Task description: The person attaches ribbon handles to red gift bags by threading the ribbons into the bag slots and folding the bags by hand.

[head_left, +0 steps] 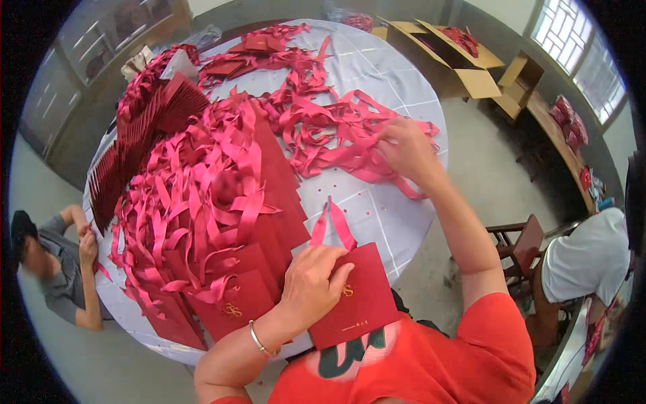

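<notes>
A red paper gift bag (367, 289) with gold print stands at the table's near edge, close to my body. My left hand (313, 286), a silver bangle on its wrist, grips the bag's upper left part, thumb on the front. A pink ribbon handle (342, 229) loops up from the bag's top. Farther right, my right hand (406, 151) pinches a ribbon at the edge of a tangled heap of pink ribbons (323, 131). Left of me, many red bags (232, 310) stand in packed rows, their ribbon handles (202, 182) draped over the tops.
A round table with a white cloth (397, 232) carries everything; small red dots lie scattered on it. More folded red bags (151, 124) are stacked at the far left. Cardboard boxes (437, 54) stand beyond. One person (60, 269) works at left, another (585, 256) at right near a wooden chair (521, 246).
</notes>
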A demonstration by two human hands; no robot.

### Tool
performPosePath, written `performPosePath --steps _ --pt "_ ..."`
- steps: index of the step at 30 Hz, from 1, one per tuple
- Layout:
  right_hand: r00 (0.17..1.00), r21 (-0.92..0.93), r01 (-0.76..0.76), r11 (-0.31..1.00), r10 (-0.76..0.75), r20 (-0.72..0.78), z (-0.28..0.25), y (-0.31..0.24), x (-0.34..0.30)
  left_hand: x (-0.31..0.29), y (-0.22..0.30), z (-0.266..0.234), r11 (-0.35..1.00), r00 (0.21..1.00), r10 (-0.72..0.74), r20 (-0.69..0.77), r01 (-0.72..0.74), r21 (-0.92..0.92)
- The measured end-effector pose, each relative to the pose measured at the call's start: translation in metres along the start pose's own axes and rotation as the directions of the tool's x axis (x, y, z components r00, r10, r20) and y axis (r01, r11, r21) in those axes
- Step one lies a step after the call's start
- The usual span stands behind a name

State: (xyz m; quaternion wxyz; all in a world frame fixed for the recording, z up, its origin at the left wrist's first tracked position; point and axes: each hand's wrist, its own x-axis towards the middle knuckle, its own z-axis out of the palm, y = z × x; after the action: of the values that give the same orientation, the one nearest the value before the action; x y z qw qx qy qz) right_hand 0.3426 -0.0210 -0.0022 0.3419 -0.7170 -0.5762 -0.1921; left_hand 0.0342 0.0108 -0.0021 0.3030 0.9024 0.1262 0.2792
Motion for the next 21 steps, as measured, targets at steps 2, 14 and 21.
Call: performPosePath --steps 2,14,21 --pt "0.965 0.161 -0.229 0.96 0.203 0.163 -0.027 -0.031 0.011 -0.001 -0.003 0.002 1.0 1.0 -0.005 -0.006 0.005 0.0" --pt "0.738 0.111 -0.477 0.872 0.329 0.59 -0.083 -0.051 -0.069 -0.003 -0.012 0.004 0.999 0.999 -0.027 0.041 0.026 0.04" --pt "0.897 -0.008 -0.12 0.993 0.112 0.428 -0.071 -0.086 -0.053 -0.004 -0.011 0.004 0.998 0.998 -0.045 0.05 0.043 0.035"
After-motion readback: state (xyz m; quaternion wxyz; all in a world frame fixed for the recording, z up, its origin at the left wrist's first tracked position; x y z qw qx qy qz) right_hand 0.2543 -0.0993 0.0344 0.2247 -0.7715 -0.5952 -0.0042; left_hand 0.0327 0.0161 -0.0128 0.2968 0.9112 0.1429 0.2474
